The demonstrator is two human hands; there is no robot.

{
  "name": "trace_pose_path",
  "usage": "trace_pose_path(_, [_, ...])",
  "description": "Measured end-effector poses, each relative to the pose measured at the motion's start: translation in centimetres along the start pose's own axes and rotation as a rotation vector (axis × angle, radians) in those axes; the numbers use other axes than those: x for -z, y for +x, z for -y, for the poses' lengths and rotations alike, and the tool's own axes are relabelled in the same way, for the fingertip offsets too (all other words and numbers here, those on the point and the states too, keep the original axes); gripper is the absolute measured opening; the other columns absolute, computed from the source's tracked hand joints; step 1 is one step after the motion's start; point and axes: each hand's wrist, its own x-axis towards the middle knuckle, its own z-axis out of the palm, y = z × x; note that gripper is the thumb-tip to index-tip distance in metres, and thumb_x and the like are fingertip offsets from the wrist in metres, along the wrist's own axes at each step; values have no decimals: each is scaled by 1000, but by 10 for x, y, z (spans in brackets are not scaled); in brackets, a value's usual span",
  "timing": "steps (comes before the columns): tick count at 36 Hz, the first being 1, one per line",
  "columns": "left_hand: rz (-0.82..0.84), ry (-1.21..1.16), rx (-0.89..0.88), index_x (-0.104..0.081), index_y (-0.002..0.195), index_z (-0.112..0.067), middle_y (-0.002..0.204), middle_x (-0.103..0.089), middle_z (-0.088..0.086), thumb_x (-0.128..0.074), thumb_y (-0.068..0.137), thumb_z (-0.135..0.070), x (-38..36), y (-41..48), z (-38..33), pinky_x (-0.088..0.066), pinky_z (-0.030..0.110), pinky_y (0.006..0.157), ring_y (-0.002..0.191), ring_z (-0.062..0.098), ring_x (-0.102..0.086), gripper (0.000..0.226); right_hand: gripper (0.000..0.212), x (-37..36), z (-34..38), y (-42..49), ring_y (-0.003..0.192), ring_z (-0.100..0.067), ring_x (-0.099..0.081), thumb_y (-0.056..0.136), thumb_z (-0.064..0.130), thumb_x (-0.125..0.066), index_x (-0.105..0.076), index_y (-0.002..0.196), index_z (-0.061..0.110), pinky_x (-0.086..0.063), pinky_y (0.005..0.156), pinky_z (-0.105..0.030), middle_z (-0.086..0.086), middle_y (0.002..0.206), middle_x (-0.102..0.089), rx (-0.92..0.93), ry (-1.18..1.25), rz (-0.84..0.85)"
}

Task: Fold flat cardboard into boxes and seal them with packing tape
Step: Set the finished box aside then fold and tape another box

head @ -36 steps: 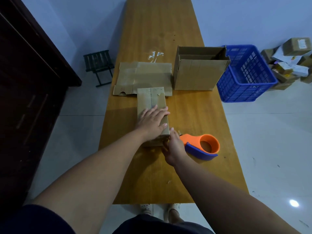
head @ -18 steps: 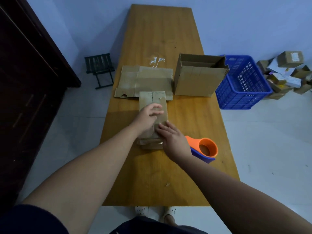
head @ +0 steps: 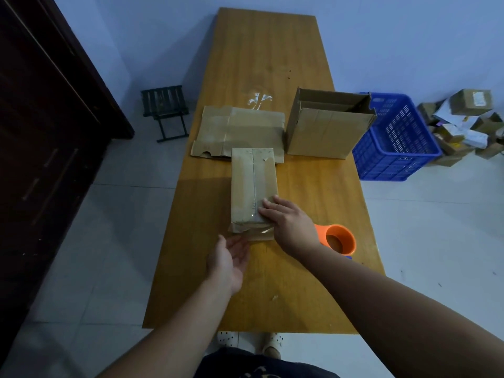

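While the R hand point(head: 289, 222) lies flat, fingers straight and close together, on the near right corner of the small taped box point(head: 253, 184), the L hand point(head: 229, 257) sits palm-up w/ fingers loosely spread at the box's near end, holding nothing. Count: 2 made-up boxes (small one mid-table, 1 bigger open box point(head: 327, 129) at the right edge), 1 flat cardboard sheet point(head: 240, 132) under the small box's far end, 1 orange tape dispenser point(head: 339, 238). Long wooden table point(head: 267, 50); pale tiled floor, blue wall, 1 blue crate point(head: 395, 137), 1 dark stool point(head: 165, 110). Dispenser partly hidden behind R wrist; whether L fingertips touch the box: can't tell.
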Motion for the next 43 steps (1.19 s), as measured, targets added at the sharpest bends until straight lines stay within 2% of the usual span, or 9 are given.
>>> trace_pose_path(2, [83,5,-33,-63,110,-13,103,-69,8,-39,101,-20,-1,-1,7,-49,33,76,96,23,-62,26,42,-1,1,-1,137,-24,-40,88,2,-55,-62,128,13,-37,110,-42,-3,138,-55,-13,13,-10])
trace_pose_path(5, [141,25,-62,-66,105,-22,100,-73,-1,-41,97,-6,-3,-3,11,-48,33,78,102,20,-60,30,43,-1,3,-1,136,-24,-41,87,0,-54,-63,127,13,-39,109,-42,-4,137,-56,-24,31,-26])
trace_pose_path(11, [219,47,-50,-69,105,-22,111,-67,4,-55,91,-8,-3,-3,17,-46,32,79,106,21,-57,24,46,1,1,-4,134,-27,-43,85,-1,-54,-62,128,12,-41,107,-42,-4,136,-56,-5,24,-8])
trace_pose_path(18, [267,136,-66,-70,101,-25,103,-69,-4,-59,89,-10,-16,-3,28,-42,31,80,104,17,-56,22,44,19,-14,4,128,-22,-46,96,13,-51,-50,139,23,-47,99,-39,3,142,-51,192,-192,156])
trace_pose_path(23, [279,159,-63,-66,108,-24,102,-70,-9,-64,87,-12,-22,0,37,-39,32,82,109,13,-55,23,40,23,-14,11,126,-20,-48,97,23,-52,-52,137,25,-46,98,-38,4,140,-54,208,-199,177])
trace_pose_path(25, [261,157,-62,-67,105,-24,98,-71,-10,-65,87,-14,-24,1,39,-37,33,84,107,13,-55,21,41,22,-14,11,127,-20,-47,97,23,-52,-51,138,25,-47,98,-39,4,140,-53,199,-194,176])
trace_pose_path(32, [82,129,-52,-63,91,-23,95,-63,-4,-74,80,-17,-37,-3,37,-40,29,70,93,14,-53,17,44,22,-14,10,128,-20,-46,96,23,-56,-49,139,26,-48,97,-38,5,141,-52,211,-214,181])
trace_pose_path(38, [40,189,-51,-65,94,-22,97,-66,-2,-74,80,-21,-39,-5,35,-39,27,67,86,15,-48,17,46,21,-16,7,129,-19,-43,97,25,-53,-46,142,27,-48,97,-38,6,144,-49,220,-224,184])
trace_pose_path(43, [47,267,0,-67,103,-24,91,-70,-13,-66,86,-32,-33,-7,34,-32,27,68,82,11,-44,19,51,21,-21,6,134,-18,-37,96,21,-54,-41,145,28,-47,100,-37,7,148,-44,234,-212,213])
